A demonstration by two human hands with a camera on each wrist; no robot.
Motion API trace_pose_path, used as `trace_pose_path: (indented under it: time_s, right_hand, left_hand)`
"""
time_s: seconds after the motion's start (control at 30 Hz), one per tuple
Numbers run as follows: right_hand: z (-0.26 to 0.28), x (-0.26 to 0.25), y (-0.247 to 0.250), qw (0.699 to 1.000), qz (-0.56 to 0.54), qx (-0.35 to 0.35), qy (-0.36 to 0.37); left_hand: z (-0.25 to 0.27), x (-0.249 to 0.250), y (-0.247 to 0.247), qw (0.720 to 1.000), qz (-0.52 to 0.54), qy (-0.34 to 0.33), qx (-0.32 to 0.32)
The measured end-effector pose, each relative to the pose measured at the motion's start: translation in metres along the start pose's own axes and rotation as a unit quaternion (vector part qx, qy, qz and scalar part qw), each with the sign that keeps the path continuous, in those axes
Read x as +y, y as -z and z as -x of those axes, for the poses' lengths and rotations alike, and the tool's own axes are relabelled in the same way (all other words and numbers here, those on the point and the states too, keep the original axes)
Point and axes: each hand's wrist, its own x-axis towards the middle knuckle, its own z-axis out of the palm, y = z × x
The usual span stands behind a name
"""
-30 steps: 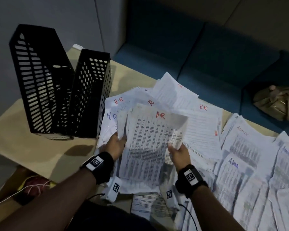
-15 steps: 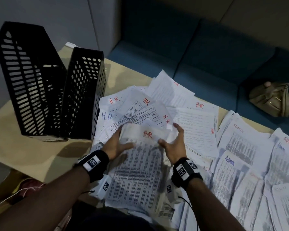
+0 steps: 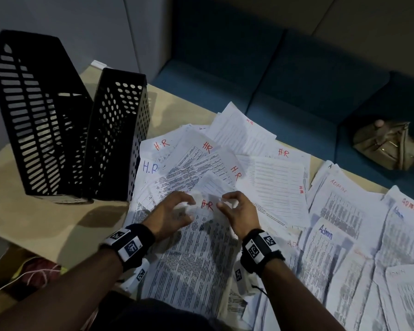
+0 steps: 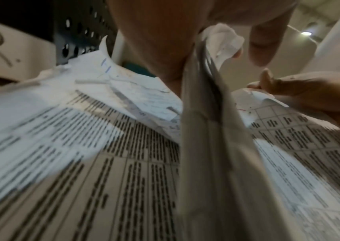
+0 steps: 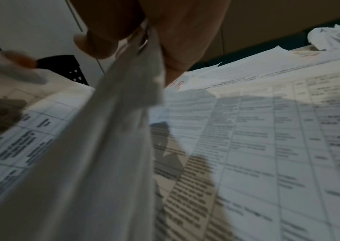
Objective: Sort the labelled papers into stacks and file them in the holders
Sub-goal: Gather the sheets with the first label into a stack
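Observation:
A bundle of printed sheets marked HR [image 3: 196, 247] in red lies flat on the table in front of me, on top of other loose HR sheets [image 3: 225, 158]. My left hand [image 3: 189, 207] pinches the bundle's top edge left of the red label. My right hand [image 3: 224, 204] pinches the same edge on the right. In the left wrist view the HR bundle [image 4: 216, 130] runs up between thumb and fingers; the right wrist view shows the same HR bundle [image 5: 123, 114] in that hand. Two black holders stand at the left, one slotted [image 3: 34, 111], one perforated [image 3: 120, 134].
Sheets marked Admin [image 3: 332, 211] cover the right side of the table [image 3: 58, 223]. A blue sofa [image 3: 296, 80] runs behind the table with a tan bag [image 3: 387, 144] on it. Red and yellow things [image 3: 38, 271] lie on the floor at lower left.
The HR bundle, held up a second ago, now lies flat on the pile. Both hands have slid from its lower sides to its top edge.

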Motion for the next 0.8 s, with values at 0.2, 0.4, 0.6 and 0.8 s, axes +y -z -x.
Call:
trace_pose_path:
  time_s: [0.2, 0.4, 0.6, 0.8]
  right_hand:
    - [-0.003, -0.004, 0.01, 1.0, 0.007, -0.001, -0.008]
    - [-0.006, -0.008, 0.008, 0.998, -0.011, 0.055, -0.016]
    - [-0.001, 0.028, 0.045, 0.93, 0.36, 0.006, -0.073]
    - [-0.002, 0.047, 0.06, 0.883, 0.462, -0.013, -0.081]
  left_hand:
    - [-0.005, 0.011, 0.006, 0.989, 0.114, -0.008, 0.098]
    - [0.006, -0.013, -0.007, 0.984, 0.113, 0.121, 0.057]
    - [0.007, -0.044, 0.025, 0.964, -0.029, 0.17, 0.204]
    - [0.016, -0.043, 0.041, 0.969, -0.089, 0.134, 0.189]
